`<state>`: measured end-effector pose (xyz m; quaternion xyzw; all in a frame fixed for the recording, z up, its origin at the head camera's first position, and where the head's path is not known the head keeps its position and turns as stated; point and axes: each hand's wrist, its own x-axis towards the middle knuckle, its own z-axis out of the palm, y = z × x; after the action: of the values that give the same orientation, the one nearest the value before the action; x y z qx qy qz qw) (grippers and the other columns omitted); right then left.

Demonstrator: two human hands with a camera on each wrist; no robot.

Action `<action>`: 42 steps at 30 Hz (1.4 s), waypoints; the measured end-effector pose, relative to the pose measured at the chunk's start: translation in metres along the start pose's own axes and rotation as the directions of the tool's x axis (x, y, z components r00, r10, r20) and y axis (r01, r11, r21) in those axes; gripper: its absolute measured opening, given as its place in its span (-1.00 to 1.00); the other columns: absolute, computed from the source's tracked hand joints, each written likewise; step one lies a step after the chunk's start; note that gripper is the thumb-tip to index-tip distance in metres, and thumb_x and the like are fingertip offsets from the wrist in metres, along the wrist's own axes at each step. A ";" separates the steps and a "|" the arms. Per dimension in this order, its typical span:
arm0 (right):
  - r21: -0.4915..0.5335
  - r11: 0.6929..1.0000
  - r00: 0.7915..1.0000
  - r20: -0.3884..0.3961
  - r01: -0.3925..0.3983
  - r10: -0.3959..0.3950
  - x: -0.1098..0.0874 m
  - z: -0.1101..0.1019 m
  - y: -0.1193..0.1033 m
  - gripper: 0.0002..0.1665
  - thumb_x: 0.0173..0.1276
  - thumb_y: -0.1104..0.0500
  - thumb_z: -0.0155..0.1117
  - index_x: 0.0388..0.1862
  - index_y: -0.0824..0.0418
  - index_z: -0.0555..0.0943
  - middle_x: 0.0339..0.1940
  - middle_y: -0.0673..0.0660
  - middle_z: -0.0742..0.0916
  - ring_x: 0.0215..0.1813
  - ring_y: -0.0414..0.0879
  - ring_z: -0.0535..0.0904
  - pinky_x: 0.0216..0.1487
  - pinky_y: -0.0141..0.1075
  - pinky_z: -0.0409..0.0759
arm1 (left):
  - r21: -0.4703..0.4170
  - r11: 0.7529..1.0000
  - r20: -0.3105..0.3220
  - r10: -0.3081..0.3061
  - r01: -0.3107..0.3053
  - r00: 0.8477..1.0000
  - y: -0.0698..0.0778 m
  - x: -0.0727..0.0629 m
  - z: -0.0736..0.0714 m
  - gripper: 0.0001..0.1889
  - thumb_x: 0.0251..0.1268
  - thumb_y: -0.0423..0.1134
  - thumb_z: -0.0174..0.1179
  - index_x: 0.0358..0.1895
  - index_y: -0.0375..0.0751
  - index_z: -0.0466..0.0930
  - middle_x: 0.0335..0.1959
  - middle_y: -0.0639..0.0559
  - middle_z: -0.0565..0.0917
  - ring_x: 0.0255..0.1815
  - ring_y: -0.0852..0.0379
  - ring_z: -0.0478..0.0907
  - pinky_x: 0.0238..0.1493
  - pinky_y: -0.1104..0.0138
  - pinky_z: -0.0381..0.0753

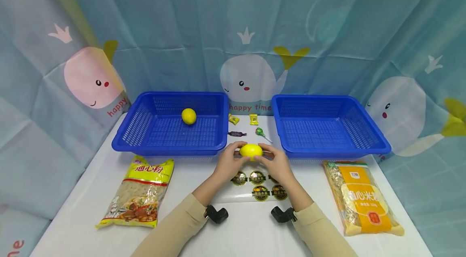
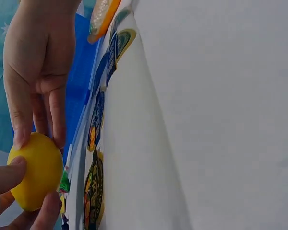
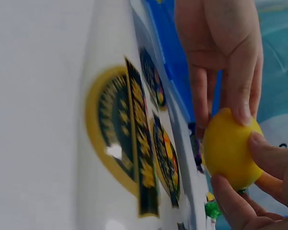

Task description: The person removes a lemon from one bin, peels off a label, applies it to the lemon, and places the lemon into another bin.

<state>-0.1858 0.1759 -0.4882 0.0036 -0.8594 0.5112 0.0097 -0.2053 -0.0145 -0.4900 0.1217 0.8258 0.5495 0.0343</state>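
A yellow lemon (image 1: 251, 150) is held between both hands above a sheet of round black-and-gold stickers (image 1: 257, 178). My left hand (image 1: 230, 163) pinches its left end with thumb and fingers; my right hand (image 1: 275, 164) pinches the right end. In the left wrist view the lemon (image 2: 38, 170) shows both thumbs on its near side. The right wrist view shows the same lemon (image 3: 232, 148) with fingertips at each end, raised over the sheet. A second lemon (image 1: 189, 116) lies in the left blue basket (image 1: 171, 152).
Another blue basket (image 1: 335, 154) stands at the back right. Between the baskets lie yellow-wrapped candies (image 1: 253, 119), a dark purple candy (image 1: 237, 133) and a green lollipop (image 1: 259, 131). Pasta bags flank the hands, one yellow (image 1: 140, 192) on the left, one orange (image 1: 364, 200) on the right.
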 end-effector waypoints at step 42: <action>-0.031 0.996 0.995 0.048 -0.089 0.091 0.012 0.002 0.005 -0.35 0.33 0.11 0.45 0.38 0.17 0.52 0.15 0.22 0.73 -0.01 0.02 0.76 -0.03 -0.19 0.74 | 0.206 0.975 0.028 -0.092 0.084 0.995 -0.005 0.013 0.002 -0.36 0.22 -0.36 0.40 0.39 -0.17 0.43 0.13 -0.18 0.58 -0.13 0.08 0.59 -0.09 0.26 0.65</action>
<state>-0.1980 0.1761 -0.4930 -0.0228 -0.8659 0.4985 -0.0345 -0.2184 -0.0117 -0.4944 0.0982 0.8817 0.4573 0.0614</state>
